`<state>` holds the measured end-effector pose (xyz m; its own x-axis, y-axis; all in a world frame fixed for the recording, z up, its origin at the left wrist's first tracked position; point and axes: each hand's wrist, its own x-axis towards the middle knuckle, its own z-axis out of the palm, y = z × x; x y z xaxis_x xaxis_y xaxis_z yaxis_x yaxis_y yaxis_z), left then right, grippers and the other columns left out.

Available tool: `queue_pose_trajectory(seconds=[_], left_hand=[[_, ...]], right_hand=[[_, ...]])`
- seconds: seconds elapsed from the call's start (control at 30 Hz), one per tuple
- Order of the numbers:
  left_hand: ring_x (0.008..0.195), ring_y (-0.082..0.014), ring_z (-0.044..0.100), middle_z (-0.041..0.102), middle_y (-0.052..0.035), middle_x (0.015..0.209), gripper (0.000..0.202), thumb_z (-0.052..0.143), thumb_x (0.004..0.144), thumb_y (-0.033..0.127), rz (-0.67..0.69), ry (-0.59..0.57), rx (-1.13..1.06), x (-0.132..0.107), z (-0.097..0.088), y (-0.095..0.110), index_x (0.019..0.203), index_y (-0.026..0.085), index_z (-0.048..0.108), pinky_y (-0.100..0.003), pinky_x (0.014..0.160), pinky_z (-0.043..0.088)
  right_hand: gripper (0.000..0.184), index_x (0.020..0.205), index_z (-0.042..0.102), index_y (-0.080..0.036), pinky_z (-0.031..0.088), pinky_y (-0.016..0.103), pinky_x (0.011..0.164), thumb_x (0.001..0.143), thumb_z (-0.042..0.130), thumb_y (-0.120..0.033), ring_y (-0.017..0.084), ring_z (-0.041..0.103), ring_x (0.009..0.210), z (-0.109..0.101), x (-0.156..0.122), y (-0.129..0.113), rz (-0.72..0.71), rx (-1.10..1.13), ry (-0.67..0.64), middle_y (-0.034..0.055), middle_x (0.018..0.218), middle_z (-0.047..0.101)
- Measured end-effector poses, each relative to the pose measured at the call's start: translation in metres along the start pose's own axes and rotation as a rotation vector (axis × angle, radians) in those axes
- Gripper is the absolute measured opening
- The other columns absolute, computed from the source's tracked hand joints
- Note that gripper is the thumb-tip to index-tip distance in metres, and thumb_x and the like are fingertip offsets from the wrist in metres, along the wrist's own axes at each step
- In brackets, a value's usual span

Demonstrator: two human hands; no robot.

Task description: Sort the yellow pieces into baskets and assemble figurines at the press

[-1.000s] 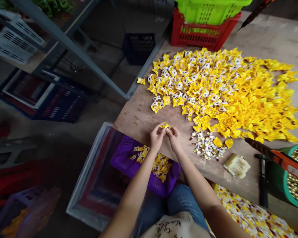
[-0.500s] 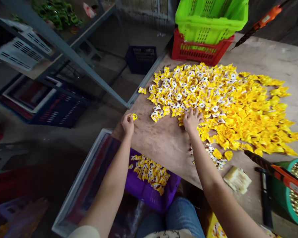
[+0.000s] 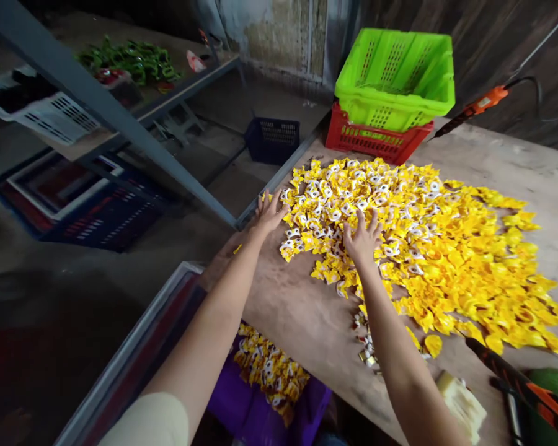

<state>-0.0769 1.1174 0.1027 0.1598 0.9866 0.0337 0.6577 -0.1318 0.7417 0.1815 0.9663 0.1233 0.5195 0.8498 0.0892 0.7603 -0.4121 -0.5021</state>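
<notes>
A wide heap of small yellow plastic pieces, many with white rings and dark dots, covers the table. At the heap's left end is my left hand, fingers spread and touching the nearest pieces. My right hand rests on the front middle of the heap, its fingers apart too. Neither hand grips a piece that I can make out. One small yellow piece shows beside my left forearm, near the table's left edge; whether it lies there or is falling, I cannot tell.
Below the table edge, a purple crate holds similar pieces. A green crate sits in a red one at the back. Orange-handled tools lie front right and back right. A pale block is near my right forearm.
My left hand has let go of a small yellow piece and moved up and right to the heap's left end, opening. My right hand stays on the heap. The view has tilted upward.
</notes>
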Motion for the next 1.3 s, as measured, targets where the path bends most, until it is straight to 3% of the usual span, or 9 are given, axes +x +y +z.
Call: queue_pose_trajectory(seconds=[0.13,0.23,0.37,0.57,0.73,0.87,1.0,1.13,1.3], left_hand=[[0.154,-0.0434,0.007,0.039,-0.0095,0.159,0.059,0.07,0.079,0.059,0.032,-0.129,-0.01,0.004,0.021,0.006,0.134,0.038,0.061,-0.073,0.114,0.014],[0.153,-0.0411,0.013,0.039,-0.0072,0.158,0.049,0.065,0.085,0.056,0.112,-0.141,0.074,-0.021,0.033,0.011,0.129,0.035,0.064,-0.07,0.117,0.016],[0.152,-0.0354,0.019,0.045,-0.0079,0.152,0.048,0.064,0.087,0.053,0.207,-0.166,0.047,-0.063,0.036,0.008,0.128,0.03,0.064,-0.059,0.121,0.019],[0.148,-0.0291,0.032,0.057,-0.0081,0.141,0.043,0.059,0.09,0.054,0.308,-0.162,-0.027,-0.119,0.028,-0.005,0.122,0.026,0.067,-0.049,0.125,0.019],[0.143,-0.0296,0.037,0.059,-0.0083,0.137,0.044,0.061,0.089,0.055,0.291,-0.183,-0.033,-0.145,0.023,-0.008,0.12,0.025,0.068,-0.047,0.123,0.024],[0.125,-0.0274,0.052,0.063,-0.0086,0.121,0.033,0.062,0.088,0.05,0.277,-0.17,-0.024,-0.164,0.021,-0.003,0.106,0.024,0.073,-0.042,0.115,0.035],[0.111,-0.026,0.058,0.065,-0.0081,0.111,0.022,0.065,0.086,0.04,0.266,-0.2,-0.012,-0.193,0.015,0.0,0.097,0.023,0.074,-0.04,0.104,0.043],[0.102,-0.0241,0.06,0.066,-0.0079,0.101,0.024,0.061,0.088,0.043,0.269,-0.157,-0.033,-0.236,-0.001,-0.008,0.092,0.023,0.073,-0.038,0.096,0.046],[0.099,-0.0248,0.06,0.065,-0.0092,0.098,0.034,0.058,0.088,0.053,0.214,-0.056,0.017,-0.318,-0.03,-0.032,0.091,0.023,0.073,-0.04,0.091,0.049]], right_hand=[[0.065,0.146,0.049,-0.03,0.034,0.078,0.099,0.091,0.046,-0.066,0.048,0.026,0.143,0.019,0.019,-0.013,-0.088,-0.02,-0.15,0.0155,0.159,0.033],[0.067,0.144,0.05,-0.028,0.037,0.075,0.099,0.09,0.049,-0.066,0.05,0.025,0.142,0.03,-0.001,-0.025,-0.156,-0.028,-0.146,0.0161,0.155,0.039],[0.057,0.14,0.055,-0.026,0.039,0.069,0.099,0.092,0.049,-0.058,0.05,0.024,0.141,0.035,-0.045,-0.039,-0.239,-0.003,-0.15,0.014,0.154,0.042],[0.049,0.142,0.053,-0.025,0.032,0.059,0.11,0.096,0.046,-0.042,0.038,0.032,0.139,0.034,-0.1,-0.043,-0.408,0.09,-0.218,0.012,0.151,0.046],[0.067,0.153,0.039,-0.03,0.035,0.059,0.106,0.092,0.052,-0.055,0.04,0.031,0.142,0.027,-0.125,-0.04,-0.228,0.086,-0.177,0.0133,0.164,0.024],[0.053,0.149,0.045,-0.031,0.035,0.054,0.107,0.098,0.044,-0.045,0.033,0.046,0.132,0.029,-0.147,-0.04,-0.267,0.093,-0.246,0.0119,0.16,0.034],[0.05,0.147,0.048,-0.029,0.037,0.047,0.105,0.098,0.042,-0.034,0.03,0.047,0.129,0.03,-0.182,-0.039,-0.297,0.117,-0.249,0.0107,0.156,0.041],[0.049,0.147,0.048,-0.03,0.037,0.048,0.103,0.099,0.041,-0.031,0.029,0.049,0.124,0.025,-0.227,-0.041,-0.322,0.13,-0.28,0.0107,0.155,0.042],[0.047,0.145,0.051,-0.036,0.038,0.05,0.098,0.098,0.045,-0.031,0.034,0.045,0.126,0.021,-0.305,-0.043,-0.415,0.16,-0.398,0.0102,0.155,0.044]])
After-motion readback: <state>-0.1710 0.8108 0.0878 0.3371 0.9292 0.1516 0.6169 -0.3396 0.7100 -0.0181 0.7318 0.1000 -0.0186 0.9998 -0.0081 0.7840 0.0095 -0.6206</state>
